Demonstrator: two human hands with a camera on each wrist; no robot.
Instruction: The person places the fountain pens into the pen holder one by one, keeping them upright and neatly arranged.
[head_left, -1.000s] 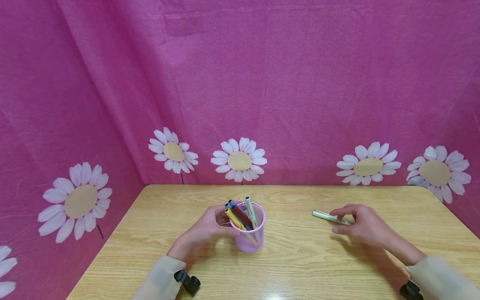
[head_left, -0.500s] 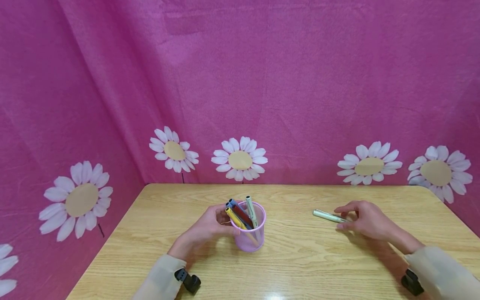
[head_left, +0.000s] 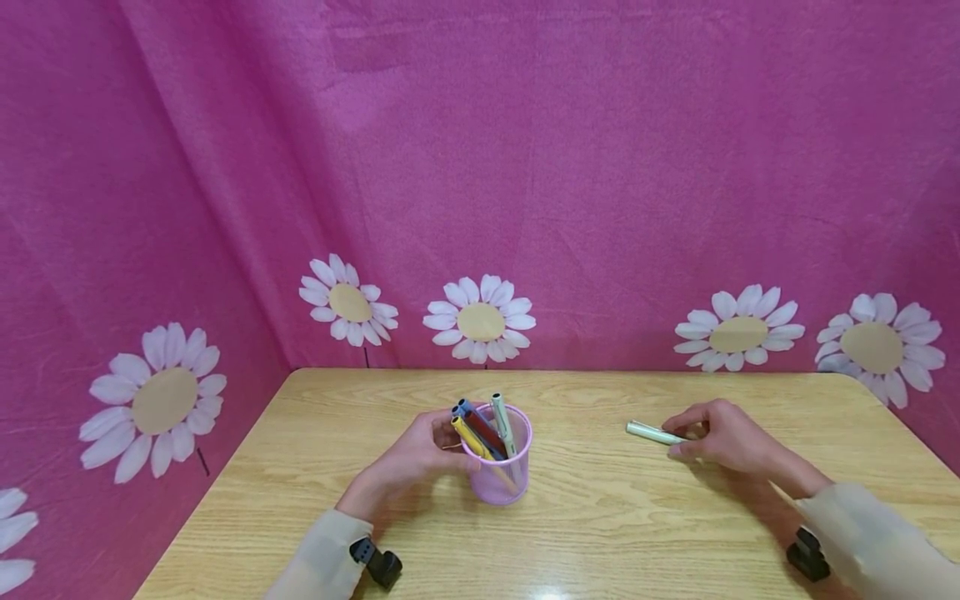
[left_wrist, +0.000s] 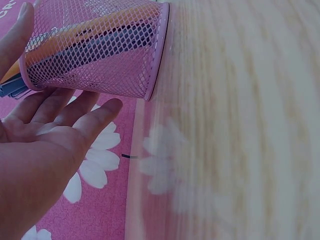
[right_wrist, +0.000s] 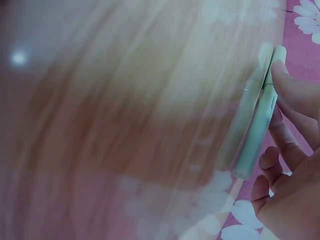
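A pink-purple mesh pen cup (head_left: 501, 479) stands on the table, left of the middle in the head view. Several pens lean in it, among them a yellow pen (head_left: 471, 437), a dark red pen (head_left: 483, 432) and a pale pen (head_left: 503, 425). My left hand (head_left: 412, 454) holds the cup from its left side, thumb and fingers on opposite sides of the mesh (left_wrist: 100, 55). To the right, a pale green capped pen (head_left: 651, 432) lies on the wood. My right hand (head_left: 731, 446) pinches its right end between thumb and fingers, which hide that end.
The light wooden table (head_left: 585, 533) ends at a pink cloth (head_left: 600, 183) printed with white daisies, hanging behind and at the sides. Dark straps with devices (head_left: 378, 562) sit on both wrists.
My right hand has shifted slightly, and its thumb and fingers have closed in on the green pen's end. The pen has barely moved. My left hand and the cup stay put.
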